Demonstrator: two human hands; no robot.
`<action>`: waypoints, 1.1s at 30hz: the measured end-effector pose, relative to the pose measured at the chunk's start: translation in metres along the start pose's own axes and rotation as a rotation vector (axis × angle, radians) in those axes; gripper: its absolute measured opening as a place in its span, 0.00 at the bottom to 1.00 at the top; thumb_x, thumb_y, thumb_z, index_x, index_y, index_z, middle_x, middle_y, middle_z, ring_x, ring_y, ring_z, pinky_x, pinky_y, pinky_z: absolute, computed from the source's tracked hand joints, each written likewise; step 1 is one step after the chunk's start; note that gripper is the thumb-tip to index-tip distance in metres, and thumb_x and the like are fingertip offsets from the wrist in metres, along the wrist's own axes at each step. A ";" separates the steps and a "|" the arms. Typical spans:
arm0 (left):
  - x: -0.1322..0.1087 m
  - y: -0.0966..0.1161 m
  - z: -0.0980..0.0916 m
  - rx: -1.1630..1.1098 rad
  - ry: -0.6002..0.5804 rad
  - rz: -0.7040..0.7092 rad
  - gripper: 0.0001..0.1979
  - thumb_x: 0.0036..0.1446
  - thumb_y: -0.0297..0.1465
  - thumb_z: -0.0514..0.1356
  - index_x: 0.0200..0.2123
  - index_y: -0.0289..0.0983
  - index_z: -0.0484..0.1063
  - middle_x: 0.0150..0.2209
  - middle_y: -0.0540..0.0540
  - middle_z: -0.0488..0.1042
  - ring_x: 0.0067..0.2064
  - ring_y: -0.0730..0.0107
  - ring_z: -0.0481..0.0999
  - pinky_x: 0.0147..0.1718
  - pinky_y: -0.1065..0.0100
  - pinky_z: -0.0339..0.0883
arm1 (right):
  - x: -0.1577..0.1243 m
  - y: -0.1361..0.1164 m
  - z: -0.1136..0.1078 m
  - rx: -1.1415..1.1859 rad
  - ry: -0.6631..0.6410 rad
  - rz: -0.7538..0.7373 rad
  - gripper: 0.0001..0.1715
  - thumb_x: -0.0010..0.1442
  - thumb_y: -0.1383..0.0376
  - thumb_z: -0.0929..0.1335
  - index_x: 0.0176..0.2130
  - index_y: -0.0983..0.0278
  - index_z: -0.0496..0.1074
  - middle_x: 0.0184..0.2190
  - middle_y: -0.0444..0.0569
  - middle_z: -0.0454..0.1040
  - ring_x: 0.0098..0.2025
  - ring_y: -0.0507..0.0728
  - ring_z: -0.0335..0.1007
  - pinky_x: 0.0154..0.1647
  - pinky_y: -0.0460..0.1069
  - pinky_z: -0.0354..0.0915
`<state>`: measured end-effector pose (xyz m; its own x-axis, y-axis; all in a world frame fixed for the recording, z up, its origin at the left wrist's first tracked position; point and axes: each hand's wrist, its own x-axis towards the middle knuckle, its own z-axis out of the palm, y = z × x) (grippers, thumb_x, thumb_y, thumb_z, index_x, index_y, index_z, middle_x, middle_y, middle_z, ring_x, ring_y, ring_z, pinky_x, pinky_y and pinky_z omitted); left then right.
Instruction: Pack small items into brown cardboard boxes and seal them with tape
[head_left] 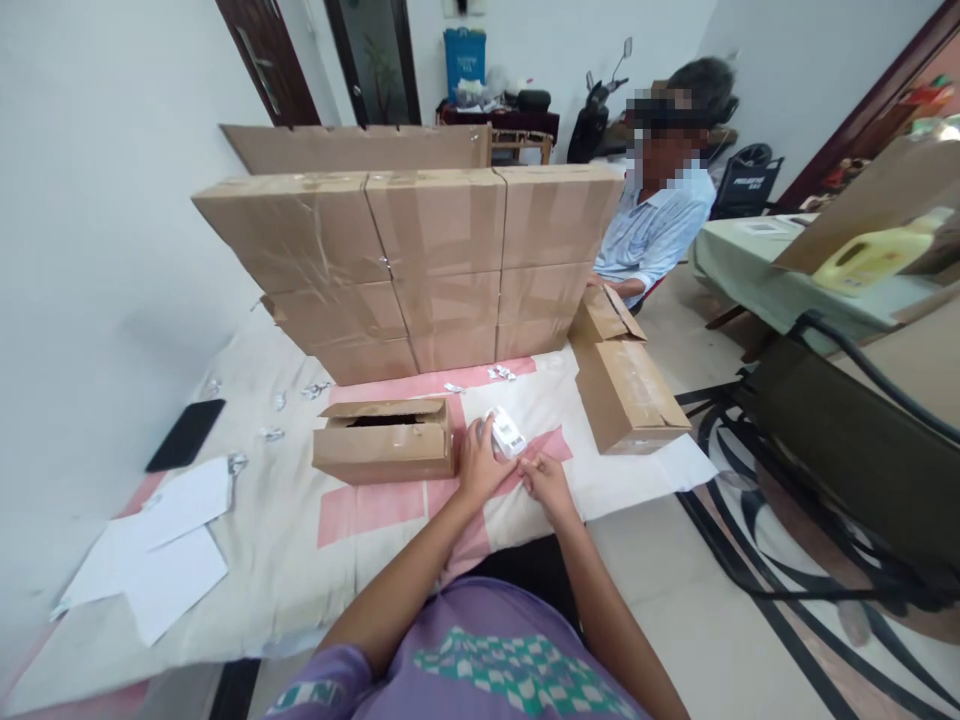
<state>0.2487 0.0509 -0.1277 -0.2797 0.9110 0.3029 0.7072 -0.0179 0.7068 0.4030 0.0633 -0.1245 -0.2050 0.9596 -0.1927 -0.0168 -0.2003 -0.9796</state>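
Note:
Over the cloth-covered table, my left hand (pixel 478 462) is closed around a small white box (pixel 508 432) with dark print at its near end. Close to that end is my right hand (pixel 547 480), fingers pinched together at the box's lower corner; what they hold, if anything, is too small to make out. Just left of my left hand sits a small cardboard box (pixel 382 453) with its top flaps partly raised and a dark inside. On the right, longer cardboard boxes (pixel 634 395) stand by the table edge.
A wall of taped cardboard boxes (pixel 442 255) rises behind my hands. Crumpled silvery scraps (pixel 501 373) lie on the cloth (pixel 360 560). To the left are a black phone-like slab (pixel 185 436) and white papers (pixel 169 550). Another person (pixel 660 220) sits beyond the boxes; a folded chair (pixel 847 450) stands right.

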 end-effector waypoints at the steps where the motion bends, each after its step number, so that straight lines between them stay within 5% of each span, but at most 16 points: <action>1: 0.000 0.001 -0.001 -0.019 0.005 0.005 0.50 0.45 0.37 0.72 0.69 0.40 0.53 0.65 0.32 0.57 0.66 0.40 0.61 0.63 0.43 0.59 | -0.005 0.000 -0.004 0.006 -0.015 -0.036 0.25 0.53 0.48 0.73 0.23 0.60 0.61 0.10 0.38 0.62 0.13 0.47 0.50 0.16 0.45 0.47; 4: -0.007 0.005 -0.007 -0.101 0.020 0.027 0.45 0.49 0.35 0.69 0.67 0.39 0.55 0.64 0.33 0.59 0.67 0.44 0.60 0.65 0.44 0.58 | -0.016 0.000 -0.014 0.017 -0.056 -0.128 0.29 0.54 0.44 0.73 0.24 0.60 0.59 0.19 0.41 0.71 0.15 0.46 0.51 0.19 0.45 0.49; 7: -0.026 0.013 -0.014 -0.207 0.000 0.046 0.29 0.56 0.34 0.64 0.60 0.38 0.63 0.56 0.37 0.68 0.61 0.53 0.68 0.62 0.50 0.63 | -0.021 0.002 -0.019 0.009 -0.086 -0.175 0.30 0.55 0.43 0.72 0.25 0.60 0.57 0.26 0.43 0.74 0.17 0.46 0.52 0.20 0.46 0.49; 14: -0.057 0.038 -0.026 -0.402 -0.123 0.055 0.11 0.64 0.36 0.60 0.46 0.36 0.74 0.41 0.43 0.78 0.42 0.65 0.79 0.43 0.65 0.75 | -0.030 0.000 -0.019 -0.077 -0.232 -0.206 0.26 0.60 0.48 0.72 0.24 0.60 0.60 0.21 0.40 0.65 0.23 0.50 0.56 0.27 0.48 0.56; 18: -0.058 0.042 -0.038 -0.381 -0.101 0.067 0.11 0.67 0.35 0.56 0.35 0.37 0.75 0.36 0.45 0.77 0.39 0.67 0.78 0.38 0.67 0.73 | -0.036 -0.006 -0.017 -0.148 -0.306 -0.216 0.23 0.59 0.51 0.73 0.23 0.61 0.65 0.25 0.44 0.69 0.29 0.54 0.64 0.34 0.50 0.62; 24: -0.080 0.046 -0.059 -0.210 -0.007 0.174 0.13 0.69 0.35 0.54 0.35 0.38 0.77 0.35 0.43 0.78 0.39 0.63 0.76 0.41 0.60 0.69 | -0.034 -0.006 -0.016 -0.181 -0.376 -0.162 0.18 0.56 0.51 0.74 0.27 0.61 0.71 0.30 0.49 0.77 0.33 0.58 0.72 0.38 0.52 0.67; 29: -0.091 0.036 -0.088 -0.103 0.065 0.311 0.10 0.67 0.32 0.56 0.36 0.40 0.77 0.34 0.45 0.79 0.36 0.64 0.76 0.38 0.61 0.66 | -0.040 -0.001 0.017 -0.161 -0.382 -0.114 0.21 0.54 0.47 0.74 0.28 0.61 0.71 0.27 0.49 0.77 0.29 0.57 0.72 0.33 0.52 0.69; 33: -0.098 0.016 -0.138 -0.084 0.217 0.285 0.09 0.68 0.30 0.54 0.37 0.40 0.74 0.35 0.44 0.78 0.37 0.65 0.75 0.37 0.62 0.68 | -0.046 -0.001 0.055 -0.144 -0.263 -0.129 0.21 0.55 0.47 0.74 0.31 0.61 0.70 0.27 0.49 0.76 0.31 0.58 0.73 0.35 0.52 0.70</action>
<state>0.1977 -0.0957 -0.0574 -0.2166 0.7565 0.6171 0.7235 -0.3000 0.6217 0.3590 0.0087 -0.1117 -0.4559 0.8878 -0.0636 0.0756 -0.0326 -0.9966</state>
